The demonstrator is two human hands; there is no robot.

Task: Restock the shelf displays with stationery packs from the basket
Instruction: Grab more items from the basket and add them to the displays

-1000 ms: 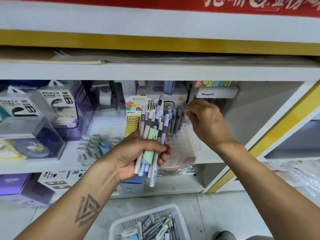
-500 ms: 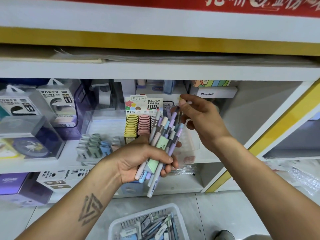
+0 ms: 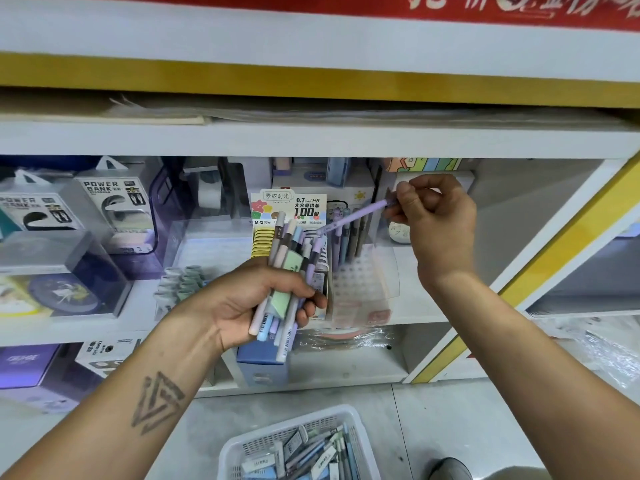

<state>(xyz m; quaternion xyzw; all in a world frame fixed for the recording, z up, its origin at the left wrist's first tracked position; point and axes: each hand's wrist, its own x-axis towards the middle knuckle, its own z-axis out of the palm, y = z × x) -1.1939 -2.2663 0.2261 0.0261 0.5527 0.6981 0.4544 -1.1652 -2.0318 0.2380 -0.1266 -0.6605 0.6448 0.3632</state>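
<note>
The left hand (image 3: 263,303) was wrapped round a bundle (image 3: 289,271) of pastel pens, fingers curled tight across the barrels, the bundle held upright just in front of the lead display card (image 3: 289,207). The right hand (image 3: 436,216) pinched one lilac pen (image 3: 356,216) by its upper end between thumb and fingertips, the other end slanting down-left towards the bundle, above the clear pen holder (image 3: 363,282) that stood just right of the card. That holder already carried a few pens upright at its back. The basket (image 3: 298,445) sat on the floor well below the holder, with more packs in it. By my reading, this was the one-at-a-time feed: a pen drawn out, then dropped into a hole of the holder. To do it well, the pen would want swinging upright before it went down, its lower tip lined over a free hole rather than the edge, and the pinch kept high so the fingers cleared the pens already standing. The left grip needed to stay firm; a slack hold could let the bundle slide out below. The holder looked light and clear-walled, so a sideways shove might shift it on the shelf (image 3: 433,317).
</note>
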